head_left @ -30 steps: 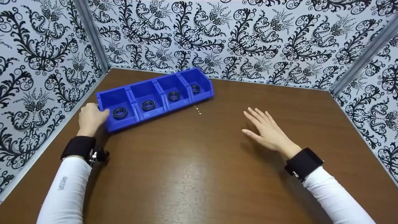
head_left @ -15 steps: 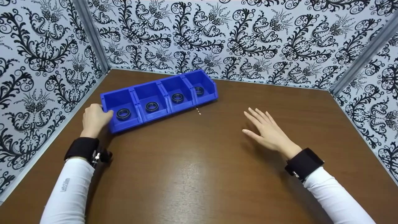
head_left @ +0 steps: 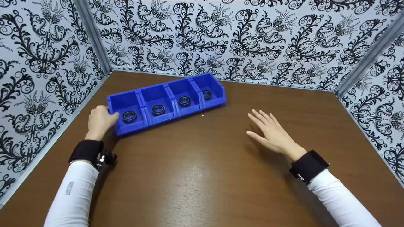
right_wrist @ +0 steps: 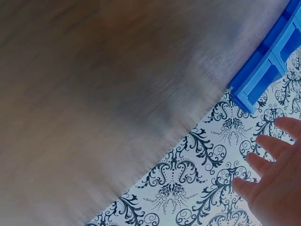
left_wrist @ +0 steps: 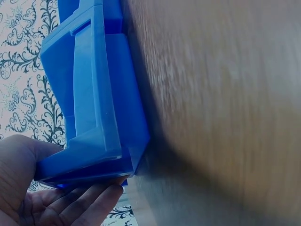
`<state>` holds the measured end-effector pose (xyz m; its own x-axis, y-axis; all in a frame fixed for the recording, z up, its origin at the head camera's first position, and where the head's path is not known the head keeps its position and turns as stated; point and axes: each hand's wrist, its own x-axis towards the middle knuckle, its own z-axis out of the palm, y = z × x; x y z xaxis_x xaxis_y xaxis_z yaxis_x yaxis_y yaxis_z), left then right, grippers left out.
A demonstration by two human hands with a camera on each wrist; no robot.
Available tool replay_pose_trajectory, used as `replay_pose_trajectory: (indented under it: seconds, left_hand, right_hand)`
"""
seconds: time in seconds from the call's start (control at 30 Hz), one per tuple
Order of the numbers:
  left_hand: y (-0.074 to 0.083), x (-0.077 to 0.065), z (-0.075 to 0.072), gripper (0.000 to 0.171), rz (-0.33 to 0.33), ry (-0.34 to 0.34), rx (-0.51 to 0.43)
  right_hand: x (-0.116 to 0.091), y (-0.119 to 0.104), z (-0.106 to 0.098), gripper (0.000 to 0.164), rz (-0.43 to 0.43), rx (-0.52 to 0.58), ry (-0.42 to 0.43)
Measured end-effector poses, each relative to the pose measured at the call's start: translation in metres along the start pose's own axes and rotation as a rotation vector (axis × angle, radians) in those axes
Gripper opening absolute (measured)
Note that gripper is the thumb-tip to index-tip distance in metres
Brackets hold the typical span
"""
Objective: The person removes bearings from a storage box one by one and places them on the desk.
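Observation:
A blue bin tray [head_left: 145,108] with a row of compartments sits at an angle on the back left of the table. Each compartment holds one dark ring-shaped bearing, such as the leftmost bearing [head_left: 129,116] and its neighbour bearing [head_left: 158,109]. My left hand [head_left: 101,121] grips the tray's left end wall; in the left wrist view the thumb lies over the wall [left_wrist: 80,162] and the fingers [left_wrist: 101,202] curl beneath it. My right hand [head_left: 273,134] is held over the right side of the table, fingers straight and spread, touching nothing, apart from the tray.
The brown table [head_left: 195,167] is enclosed by patterned panels, a back panel [head_left: 252,41] close behind the tray and a left panel [head_left: 34,69] beside my left arm. Tiny pale specks [head_left: 202,115] lie just in front of the tray.
The tray has slid a little to the right and toward me, with my left hand moving along on its end. The tray now covers some of the pale specks. My right hand stays put.

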<state>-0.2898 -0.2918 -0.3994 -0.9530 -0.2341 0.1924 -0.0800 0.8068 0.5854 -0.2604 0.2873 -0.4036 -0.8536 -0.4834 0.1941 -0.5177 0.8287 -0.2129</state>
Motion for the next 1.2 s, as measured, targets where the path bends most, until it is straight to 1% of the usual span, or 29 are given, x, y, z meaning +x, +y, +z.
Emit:
replay_pose_trajectory:
  seconds: [0.47,0.67,0.97,1.2]
  left_hand:
    - [0.013,-0.003,0.006,0.024,0.026,-0.026,-0.008]
    - [0.018,-0.004,0.009,0.028,0.023,-0.045,-0.012]
    - [0.024,-0.006,0.011,0.034,0.037,-0.063,-0.026]
    - [0.026,-0.006,0.013,0.034,0.057,-0.073,-0.025]
  right_hand:
    - [-0.001,0.0,0.0,0.072,0.003,0.014,0.0]
    - [-0.001,0.0,0.0,0.073,0.007,0.016,-0.004]
    - [0.0,0.001,0.0,0.072,0.005,0.02,0.003]
    - [0.002,0.003,0.0,0.073,0.028,0.025,-0.009]
